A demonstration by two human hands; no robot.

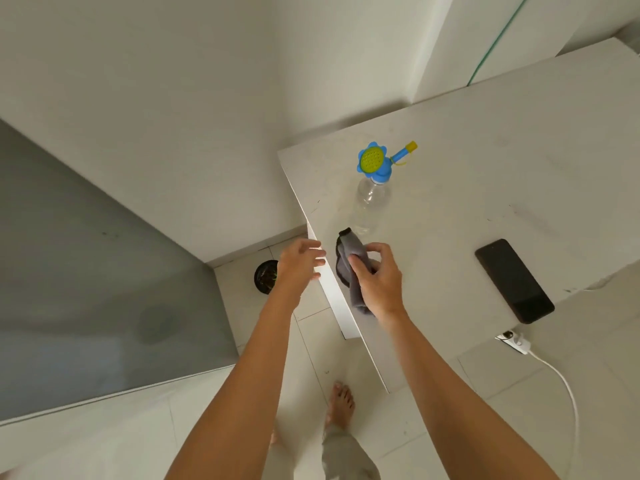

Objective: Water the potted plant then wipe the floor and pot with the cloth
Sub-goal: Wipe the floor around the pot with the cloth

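Note:
A clear plastic bottle (370, 206) with a blue and yellow flower-shaped sprinkler cap (374, 160) stands on the white table (485, 174) near its left edge. Just in front of the bottle my right hand (379, 277) grips a grey cloth (349, 261), lifted a little off the tabletop. My left hand (299, 259) hovers with fingers apart at the table's left edge, holding nothing. Down on the floor, left of the table, sits a small black pot (265, 276) with a thin green plant; my left hand covers part of it.
A black phone (514, 280) lies on the table's right side. A white charger and cable (554, 372) trail over the floor at the right. A grey panel (86, 271) stands on the left. My bare foot (341, 405) is on the pale floor tiles.

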